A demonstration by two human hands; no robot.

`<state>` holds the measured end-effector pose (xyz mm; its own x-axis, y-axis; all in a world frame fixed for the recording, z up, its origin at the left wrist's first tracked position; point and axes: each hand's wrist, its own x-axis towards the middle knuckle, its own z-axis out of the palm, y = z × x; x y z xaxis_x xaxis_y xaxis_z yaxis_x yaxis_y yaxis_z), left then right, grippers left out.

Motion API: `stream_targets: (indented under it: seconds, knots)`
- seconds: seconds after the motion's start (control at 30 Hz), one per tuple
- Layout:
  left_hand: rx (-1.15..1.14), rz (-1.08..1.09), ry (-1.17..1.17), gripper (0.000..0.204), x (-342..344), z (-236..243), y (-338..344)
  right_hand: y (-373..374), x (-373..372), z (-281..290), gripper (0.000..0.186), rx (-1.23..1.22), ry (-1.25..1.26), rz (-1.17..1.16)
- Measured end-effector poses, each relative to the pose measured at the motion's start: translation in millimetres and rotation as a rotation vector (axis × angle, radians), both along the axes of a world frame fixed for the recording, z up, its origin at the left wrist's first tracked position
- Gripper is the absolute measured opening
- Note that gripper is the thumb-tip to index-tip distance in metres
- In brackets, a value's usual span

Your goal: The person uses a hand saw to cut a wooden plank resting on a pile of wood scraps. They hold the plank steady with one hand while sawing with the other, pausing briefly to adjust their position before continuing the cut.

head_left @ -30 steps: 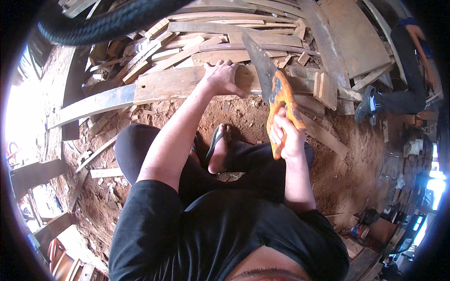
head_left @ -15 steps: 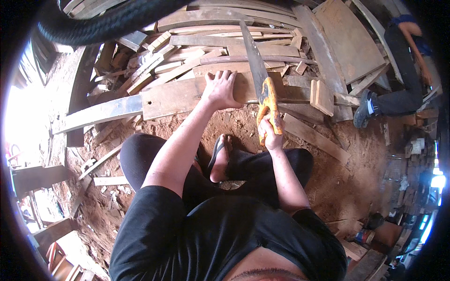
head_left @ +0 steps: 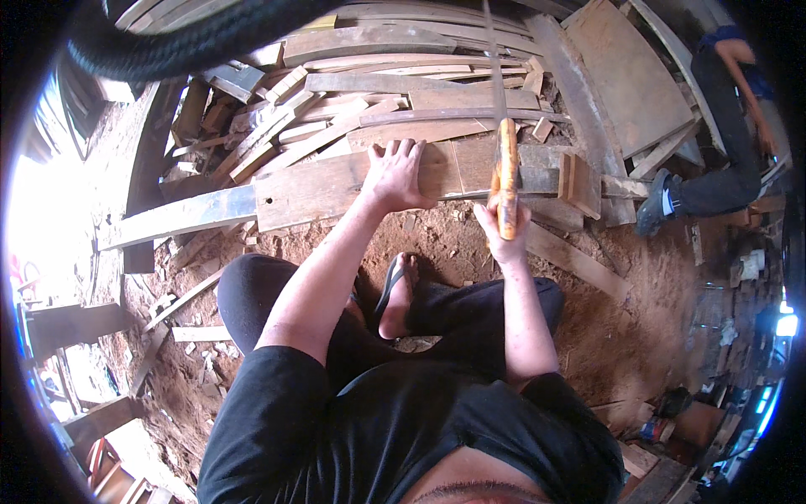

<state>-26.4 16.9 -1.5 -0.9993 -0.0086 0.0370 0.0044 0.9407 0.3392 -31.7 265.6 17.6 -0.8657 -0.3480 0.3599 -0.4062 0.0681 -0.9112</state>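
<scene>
- Floor (head_left: 621,336): reddish-brown dirt, strewn with wood chips and offcuts.
- Timber pile (head_left: 420,63), at twelve o'clock: many planks and strips, lying roughly crosswise.
- Wide panel (head_left: 634,80), at two o'clock: flat, brown, among longer planks.
- Braided hose (head_left: 193,46), between ten and eleven o'clock: black, thick, curved, close to the lens.
- Board (head_left: 311,189), from eleven to one o'clock: brown, lying crosswise before the person, with a small dark hole near its left end and a thin pale line across its face.
- Pale plank (head_left: 180,217), toward nine o'clock: beside the board's left end.
- Left hand (head_left: 396,174), at twelve o'clock: palm down on the board, fingers spread, nothing enclosed.
- Saw (head_left: 506,181), at two o'clock: orange handle, blade seen nearly edge-on, tip toward one o'clock; whether the blade touched wood could not be told.
- Right hand (head_left: 505,231), near three o'clock: closed around the saw's handle.
- Wooden block (head_left: 579,186), past two o'clock: near the saw.
- Co-worker's shoe (head_left: 659,202), near three o'clock: dark, below a dark trouser leg (head_left: 718,191).
</scene>
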Motion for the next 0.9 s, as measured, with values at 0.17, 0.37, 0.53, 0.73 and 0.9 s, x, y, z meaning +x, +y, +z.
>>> stream_targets:
  seconds: [0.17, 0.37, 0.53, 0.73, 0.9]
  knots:
    - [0.022, -0.019, -0.002, 0.125, -0.6, 3.4, -1.6, 27.1, 6.7, 35.8, 0.021, 0.694, 0.306, -0.086]
    - [0.036, 0.0, -0.017, 0.124, -0.6, 5.0, 0.8, 52.4, 24.3, 18.0, 0.022, 1.317, 0.155, 0.024]
    - [0.004, 0.006, -0.029, 0.126, -0.7, 5.8, 1.1, 59.3, 25.4, 4.4, 0.035, 1.167, 0.322, 0.014]
    - [0.0, -0.001, -0.013, 0.128, -2.0, 1.2, -1.1, 64.2, 35.4, 14.6, 0.05, 1.126, 0.246, 0.02]
    - [0.009, -0.001, -0.022, 0.128, -3.5, -3.1, -0.6, 68.5, 38.3, 18.8, 0.065, 1.138, 0.281, 0.044]
